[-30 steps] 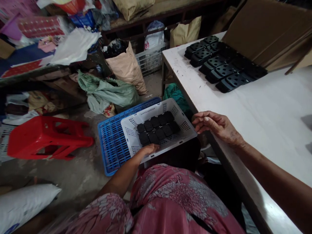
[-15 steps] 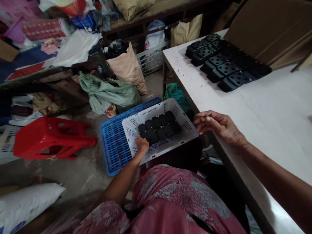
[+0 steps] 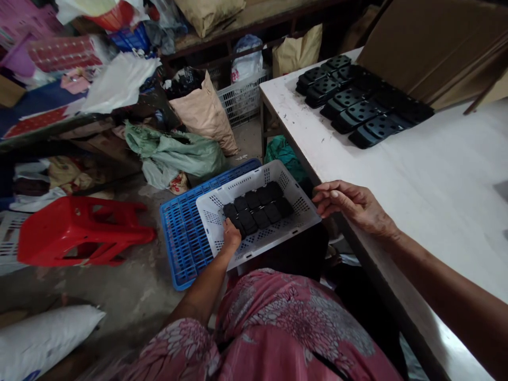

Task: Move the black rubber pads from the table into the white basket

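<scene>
A white perforated basket (image 3: 296,198) sits in front of my knees and holds several black square parts (image 3: 257,209) in rows. My left hand (image 3: 231,234) reaches into its near left corner, fingers curled down onto the nearest black part. My right hand (image 3: 351,203) rests on the edge of the white table (image 3: 436,180), fingers bent together and pointing toward the basket's right rim. Nothing shows in that hand.
A blue crate (image 3: 182,233) lies under and left of the basket. A red stool (image 3: 79,230) lies tipped on the floor at left. Black perforated plates (image 3: 357,100) are laid out at the table's far end beside cardboard sheets (image 3: 432,42). Sacks and bags crowd the floor behind.
My left hand has moved from the basket's near rim into the basket, onto the black parts at the left. The right hand has stayed on the table edge.
</scene>
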Tool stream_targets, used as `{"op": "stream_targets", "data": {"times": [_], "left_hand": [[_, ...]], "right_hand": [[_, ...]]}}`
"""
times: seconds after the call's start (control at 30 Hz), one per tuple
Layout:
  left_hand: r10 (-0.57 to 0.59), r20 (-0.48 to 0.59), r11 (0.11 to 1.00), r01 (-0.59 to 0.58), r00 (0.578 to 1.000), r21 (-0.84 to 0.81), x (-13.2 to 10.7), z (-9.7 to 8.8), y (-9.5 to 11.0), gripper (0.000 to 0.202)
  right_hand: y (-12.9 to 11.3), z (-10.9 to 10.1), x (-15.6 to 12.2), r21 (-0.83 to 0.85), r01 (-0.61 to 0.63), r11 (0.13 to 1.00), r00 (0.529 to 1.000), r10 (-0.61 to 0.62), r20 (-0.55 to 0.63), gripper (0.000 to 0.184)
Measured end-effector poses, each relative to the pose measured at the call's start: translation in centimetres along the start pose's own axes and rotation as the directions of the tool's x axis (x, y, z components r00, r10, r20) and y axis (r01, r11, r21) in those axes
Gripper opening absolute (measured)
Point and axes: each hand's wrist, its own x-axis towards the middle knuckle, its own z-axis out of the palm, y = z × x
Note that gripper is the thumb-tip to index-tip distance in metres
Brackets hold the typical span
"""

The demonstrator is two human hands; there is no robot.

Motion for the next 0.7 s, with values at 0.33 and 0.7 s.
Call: {"op": "stream_targets", "data": {"times": [0.33, 0.7], "left_hand": [[0.478, 0.294, 0.488, -0.528, 0.828, 0.695, 0.3, 0.5, 0.8, 0.099], [0.554, 0.316, 0.370, -0.567, 0.770, 0.736, 0.6, 1.2, -0.3, 0.082]], "right_hand": [[0.4, -0.1, 0.1, -0.001, 0.014, 1.000, 1.000, -0.014, -0.017, 0.044], [0.6, 0.1, 0.1, -0.042, 0.047, 0.998, 0.998, -0.048, -0.032, 0.044]]}}
